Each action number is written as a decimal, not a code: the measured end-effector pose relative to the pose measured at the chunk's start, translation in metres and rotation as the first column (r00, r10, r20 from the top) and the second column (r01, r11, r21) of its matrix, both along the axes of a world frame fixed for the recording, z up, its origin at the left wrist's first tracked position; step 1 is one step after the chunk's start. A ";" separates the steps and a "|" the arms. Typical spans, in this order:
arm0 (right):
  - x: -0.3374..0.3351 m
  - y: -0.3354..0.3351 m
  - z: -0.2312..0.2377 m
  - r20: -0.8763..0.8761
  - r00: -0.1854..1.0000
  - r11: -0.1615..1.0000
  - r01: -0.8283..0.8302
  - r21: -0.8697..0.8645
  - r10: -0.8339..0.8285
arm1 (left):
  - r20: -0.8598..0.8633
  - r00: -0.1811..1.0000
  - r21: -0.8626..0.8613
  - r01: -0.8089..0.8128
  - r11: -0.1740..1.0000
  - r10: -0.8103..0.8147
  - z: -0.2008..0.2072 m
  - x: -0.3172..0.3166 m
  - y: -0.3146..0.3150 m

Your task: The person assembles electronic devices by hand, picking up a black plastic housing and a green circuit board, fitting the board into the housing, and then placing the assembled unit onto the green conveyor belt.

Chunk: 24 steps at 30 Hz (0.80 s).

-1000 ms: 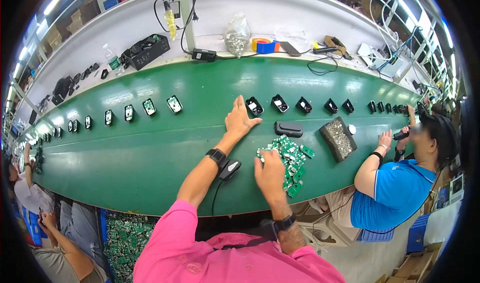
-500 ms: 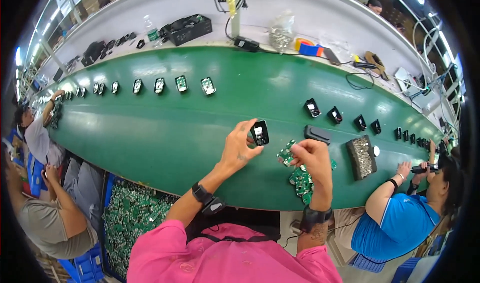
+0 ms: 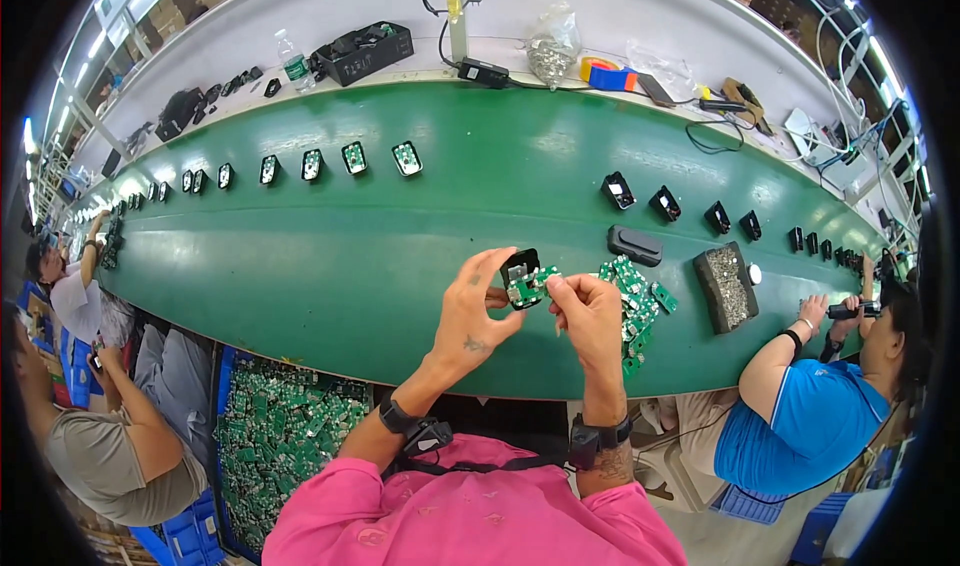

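Between the thumb and fingers of my left hand (image 3: pixel 474 311) is a small black plastic housing (image 3: pixel 518 263), its open side facing me. My right hand (image 3: pixel 588 316) pinches a green circuit board (image 3: pixel 527 287) by its right end. The board overlaps the housing's lower part at a tilt; whether it sits inside, I cannot tell. Just right of my right hand lies a loose pile of green circuit boards (image 3: pixel 634 306) on the green table. A black oblong block (image 3: pixel 636 246) lies beyond the pile.
Housings with boards (image 3: pixel 407 159) line the table's far left; open black housings (image 3: pixel 619 192) line the right. A dark tray of small metal parts (image 3: pixel 727 288) stands right of the pile. A crate of boards (image 3: pixel 285 436) sits below the table edge. Co-workers sit on both sides.
My right hand has moved left, bringing the circuit board from above the pile to the housing. My left hand still holds the housing, slightly lower in view.
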State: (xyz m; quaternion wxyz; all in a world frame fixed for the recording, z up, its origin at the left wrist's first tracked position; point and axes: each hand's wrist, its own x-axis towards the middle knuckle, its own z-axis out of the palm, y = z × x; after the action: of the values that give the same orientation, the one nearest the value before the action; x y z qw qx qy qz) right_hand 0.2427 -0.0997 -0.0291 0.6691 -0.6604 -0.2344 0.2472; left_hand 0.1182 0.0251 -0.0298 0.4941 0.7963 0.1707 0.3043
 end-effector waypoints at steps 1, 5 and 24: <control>-0.002 -0.002 -0.002 -0.007 1.000 1.000 -0.014 -0.018 0.014 | -0.011 1.000 -0.093 0.017 0.995 -0.018 0.001 -0.002 -0.001; -0.014 -0.003 -0.011 0.179 0.983 0.998 0.046 -0.045 -0.038 | 0.195 0.960 -0.541 0.277 0.794 -0.202 -0.003 -0.004 -0.005; -0.047 0.003 0.001 0.564 0.807 0.982 0.097 0.164 -0.174 | -0.037 0.999 -0.234 -0.015 0.972 0.006 -0.003 -0.015 -0.029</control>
State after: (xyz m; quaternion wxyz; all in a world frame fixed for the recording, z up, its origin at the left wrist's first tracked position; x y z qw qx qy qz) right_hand 0.1953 -0.0970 -0.0283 0.6235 -0.6752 -0.3932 -0.0277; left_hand 0.1033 -0.0037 -0.0324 0.5800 0.7368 0.2186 0.2702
